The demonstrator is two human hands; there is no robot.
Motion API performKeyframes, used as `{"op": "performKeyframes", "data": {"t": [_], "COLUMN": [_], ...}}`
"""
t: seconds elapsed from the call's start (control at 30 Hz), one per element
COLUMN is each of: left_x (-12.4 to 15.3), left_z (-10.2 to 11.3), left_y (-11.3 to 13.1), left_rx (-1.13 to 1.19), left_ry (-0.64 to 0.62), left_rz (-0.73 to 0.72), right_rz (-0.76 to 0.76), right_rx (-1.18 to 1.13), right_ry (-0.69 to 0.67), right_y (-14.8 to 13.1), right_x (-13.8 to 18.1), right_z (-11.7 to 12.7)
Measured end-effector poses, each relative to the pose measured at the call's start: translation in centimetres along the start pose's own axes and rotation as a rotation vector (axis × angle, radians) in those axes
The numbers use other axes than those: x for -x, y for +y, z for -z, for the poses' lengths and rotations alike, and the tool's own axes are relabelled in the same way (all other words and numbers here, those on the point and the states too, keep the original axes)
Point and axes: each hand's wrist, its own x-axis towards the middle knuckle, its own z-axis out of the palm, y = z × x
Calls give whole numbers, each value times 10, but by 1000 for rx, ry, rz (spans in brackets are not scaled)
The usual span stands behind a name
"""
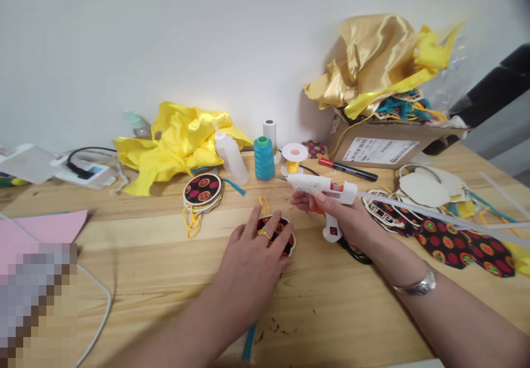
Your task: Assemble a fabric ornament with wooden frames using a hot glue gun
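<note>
My left hand (256, 252) lies with its fingers spread over a small ornament (278, 227) of dark flowered fabric with a pale edge. A yellow loop (265, 205) sticks out at its top; my fingers cover much of the rest. My right hand (337, 213) is wrapped round the grip of a white hot glue gun (310, 183). Its nozzle points left, above the table and apart from the ornament. A long clear glue stick (414, 210) runs out of its back end. Beneath my left wrist a teal ribbon (249, 341) shows.
Left of my hands sits a stack of round ornaments (202, 189). Behind stand a teal thread spool (264, 159), a squeeze bottle (232, 158) and yellow satin (182, 136). Fabric-covered pieces (445, 246) and a full cardboard box (372, 144) occupy the right. A white cable (108, 296) crosses the left.
</note>
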Motion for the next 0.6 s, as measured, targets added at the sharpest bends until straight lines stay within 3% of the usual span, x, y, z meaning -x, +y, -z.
{"op": "performKeyframes", "data": {"t": [0.6], "left_x": [-3], "left_z": [-6], "left_y": [-2], "left_rx": [17], "left_ry": [-15], "left_rz": [12], "right_rz": [-21], "right_rx": [42], "right_ry": [6], "right_y": [2], "right_x": [-1], "right_z": [2]}}
